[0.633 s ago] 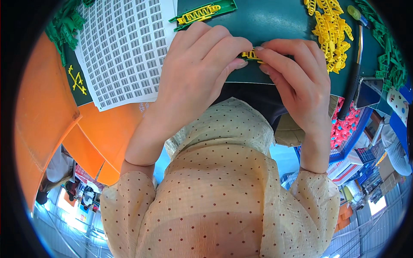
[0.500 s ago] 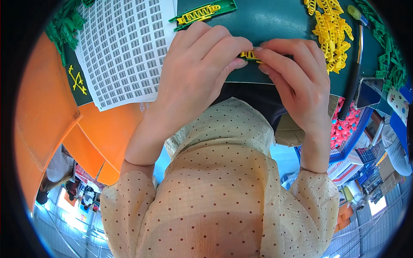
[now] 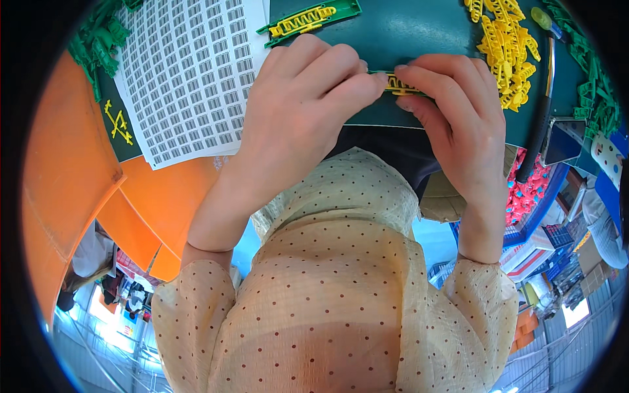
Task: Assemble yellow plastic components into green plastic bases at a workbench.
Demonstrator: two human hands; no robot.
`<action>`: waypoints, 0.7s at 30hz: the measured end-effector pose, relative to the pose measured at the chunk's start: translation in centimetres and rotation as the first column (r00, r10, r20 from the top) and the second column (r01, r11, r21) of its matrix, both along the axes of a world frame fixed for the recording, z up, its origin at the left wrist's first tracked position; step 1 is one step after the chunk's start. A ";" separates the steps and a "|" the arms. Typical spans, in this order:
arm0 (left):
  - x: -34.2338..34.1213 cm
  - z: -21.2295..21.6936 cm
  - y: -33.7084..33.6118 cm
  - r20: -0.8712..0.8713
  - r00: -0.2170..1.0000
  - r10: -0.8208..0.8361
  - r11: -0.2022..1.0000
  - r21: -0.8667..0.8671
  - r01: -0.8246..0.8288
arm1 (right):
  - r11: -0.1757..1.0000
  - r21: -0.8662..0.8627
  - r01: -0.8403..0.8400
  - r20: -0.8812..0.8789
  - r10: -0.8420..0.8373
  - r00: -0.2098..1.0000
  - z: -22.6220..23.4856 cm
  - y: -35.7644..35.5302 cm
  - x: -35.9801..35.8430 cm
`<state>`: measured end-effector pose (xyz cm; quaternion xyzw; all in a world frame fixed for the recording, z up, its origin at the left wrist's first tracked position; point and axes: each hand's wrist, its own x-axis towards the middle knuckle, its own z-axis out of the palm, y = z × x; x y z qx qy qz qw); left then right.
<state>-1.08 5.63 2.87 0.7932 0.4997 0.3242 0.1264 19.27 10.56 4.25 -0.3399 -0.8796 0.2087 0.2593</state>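
Note:
Between my two hands, at the near edge of the green table, is a narrow green plastic casing (image 3: 372, 72) with a yellow zigzag insert (image 3: 398, 84) in it. My left hand (image 3: 298, 105) has thumb and fingers closed at its left end, hiding that end. My right hand (image 3: 465, 108) pinches the right end between thumb and fingertips. Beyond my left hand lies a similar green casing holding a yellow zigzag insert (image 3: 303, 22). Right of my right hand is a heap of loose yellow plastic parts (image 3: 506, 56).
A sheet of small printed labels (image 3: 187, 85) covers the table's left side. Green parts are piled far left (image 3: 98, 46) and far right (image 3: 593, 92). Yellow scraps (image 3: 118, 124) lie at the left edge. Near the right edge are a black-handled tool (image 3: 536, 141) and a phone (image 3: 563, 141).
My left thumb has risen and the left fingers have curled closer over the casing's end. More of the yellow insert shows between my hands. My right hand has shifted very slightly.

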 end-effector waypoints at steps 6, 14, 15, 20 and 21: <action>0.1 1.0 0.2 -0.105 0.994 -0.012 0.999 -0.039 0.008 | 0.999 -0.028 -0.017 0.085 0.019 0.996 0.4 0.4 -0.3; -0.2 1.9 -0.5 -0.149 0.985 0.090 0.996 -0.006 -0.092 | 0.999 0.038 0.014 0.004 -0.014 1.000 0.9 -0.1 -1.4; -0.6 2.1 -0.6 -0.169 0.974 0.154 0.987 -0.012 -0.158 | 0.999 0.017 0.034 -0.063 -0.033 0.997 0.8 -0.3 -1.2; -3.3 3.3 0.2 -0.135 0.954 0.268 0.963 0.018 -0.268 | 0.992 -0.062 0.114 -0.226 -0.125 0.966 0.4 -0.6 -0.3; -3.8 3.8 0.7 -0.124 0.954 0.273 0.962 0.045 -0.270 | 0.994 -0.063 0.094 -0.261 -0.108 0.959 0.2 -0.6 -0.4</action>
